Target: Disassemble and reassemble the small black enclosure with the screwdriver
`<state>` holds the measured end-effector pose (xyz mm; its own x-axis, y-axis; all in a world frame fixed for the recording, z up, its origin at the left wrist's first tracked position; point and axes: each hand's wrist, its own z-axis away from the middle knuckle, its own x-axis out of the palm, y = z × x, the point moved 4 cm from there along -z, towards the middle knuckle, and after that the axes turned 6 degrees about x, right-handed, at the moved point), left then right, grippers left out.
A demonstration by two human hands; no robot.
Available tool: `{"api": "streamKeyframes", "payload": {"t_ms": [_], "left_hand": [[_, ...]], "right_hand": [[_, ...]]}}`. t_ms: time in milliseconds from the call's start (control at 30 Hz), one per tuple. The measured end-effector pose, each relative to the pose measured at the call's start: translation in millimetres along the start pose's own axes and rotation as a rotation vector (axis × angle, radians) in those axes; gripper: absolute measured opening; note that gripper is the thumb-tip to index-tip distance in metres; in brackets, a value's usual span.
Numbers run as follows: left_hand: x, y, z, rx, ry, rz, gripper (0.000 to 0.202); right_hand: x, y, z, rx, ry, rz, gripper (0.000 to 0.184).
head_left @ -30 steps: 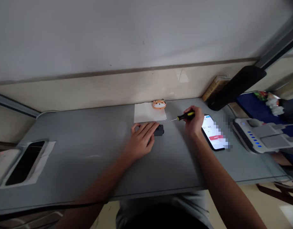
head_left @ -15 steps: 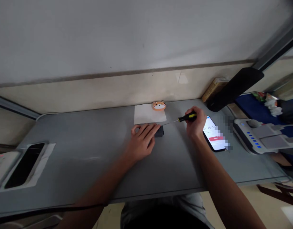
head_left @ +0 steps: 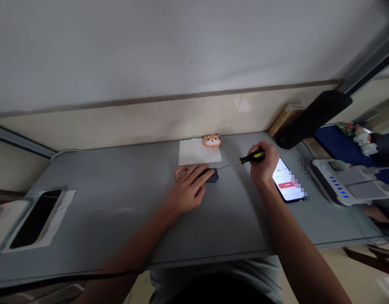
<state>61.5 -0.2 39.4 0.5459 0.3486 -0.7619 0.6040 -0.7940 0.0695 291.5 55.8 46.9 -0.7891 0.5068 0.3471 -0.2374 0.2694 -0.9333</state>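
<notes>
My left hand point(head_left: 189, 188) is closed over a small dark grey box-shaped object point(head_left: 212, 175) on the desk, covering most of it; only its right end shows. In my right hand point(head_left: 264, 162) is a screwdriver point(head_left: 253, 157) with a black and yellow handle, the fingers wrapped round it. Its thin shaft points left and slightly down, and the tip meets the upper edge of the grey object near my left index finger. Whether the tip sits in a screw or slot is too small to tell. Behind the object lies white paper point(head_left: 194, 153).
An orange animal-face case point(head_left: 212, 141) rests on the paper. Right of my right hand lies a lit phone point(head_left: 287, 181), then a power strip point(head_left: 346, 181). A black cylinder point(head_left: 314, 118) leans at the back right. Another phone point(head_left: 37, 219) lies on the grey desk point(head_left: 102, 228) at left.
My right hand and the screwdriver have shifted slightly right relative to the grey object. My left hand stays on the object, its index finger a little lower. The whole view has moved slightly.
</notes>
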Motion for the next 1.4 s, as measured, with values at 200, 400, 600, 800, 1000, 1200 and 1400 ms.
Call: {"api": "streamKeyframes", "payload": {"t_ms": [200, 400, 600, 800, 1000, 1200, 1400], "left_hand": [[2.7, -3.8, 3.0, -0.021, 0.002, 0.013, 0.044], [4.4, -5.5, 4.6, -0.022, -0.003, 0.003, 0.050], [2.7, -3.5, 2.1, -0.033, -0.025, 0.001, 0.049], [2.4, -2.6, 1.2, -0.041, -0.032, -0.006, 0.045], [2.0, -1.3, 0.4, -0.042, -0.094, -0.034, 0.044], [0.8, 1.8, -0.1, -0.002, -0.120, -0.104, 0.043], [-1.1, 2.1, -0.9, 0.020, -0.180, -0.127, 0.047]], "right_hand": [[0.3, 1.9, 1.9, 0.010, -0.007, 0.023, 0.026], [-1.5, 2.2, -0.3, -0.005, 0.012, 0.026, 0.027], [-1.0, 4.9, 1.7, 0.007, 0.016, 0.034, 0.034], [-1.0, 7.0, 3.0, 0.009, -0.033, 0.088, 0.034], [-1.0, 7.8, 0.5, 0.031, 0.005, 0.029, 0.028], [-2.1, 7.3, -1.1, 0.054, 0.016, 0.014, 0.026], [-4.6, 5.8, -5.0, 0.069, 0.091, -0.079, 0.027]]}}
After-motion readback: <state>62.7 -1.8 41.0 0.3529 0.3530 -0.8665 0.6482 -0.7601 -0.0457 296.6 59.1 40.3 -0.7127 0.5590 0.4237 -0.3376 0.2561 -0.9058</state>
